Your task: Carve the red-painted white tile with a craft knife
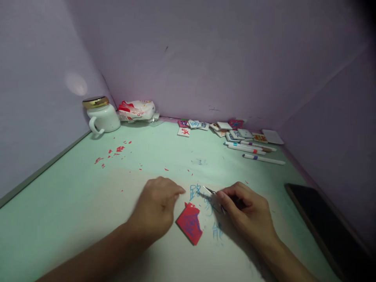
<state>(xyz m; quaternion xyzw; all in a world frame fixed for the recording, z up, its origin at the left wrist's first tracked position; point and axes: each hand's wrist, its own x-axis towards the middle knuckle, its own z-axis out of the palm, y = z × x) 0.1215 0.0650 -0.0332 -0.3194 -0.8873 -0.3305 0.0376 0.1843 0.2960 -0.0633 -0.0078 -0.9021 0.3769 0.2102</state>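
Note:
A red square tile (190,227) with a purple character lies on the pale sheet between my hands. Its upper right edge is ragged, with red scraps at its top corner. My left hand (155,205) hovers just up and left of the tile, thumb and forefinger pinched together; anything small between them cannot be made out. In my right hand (249,209) is a craft knife (209,190), its slim pointed metal blade aimed up and left, its handle mostly hidden by my fingers. Blue handwritten characters (195,192) mark the sheet around the tile and under the knife.
Red scraps (120,149) are scattered at left. A white lidded mug (104,117) and a tissue pack (137,111) stand at the back left. Character tiles (183,132) and markers (264,159) lie at the back right. A dark phone (323,223) lies at right.

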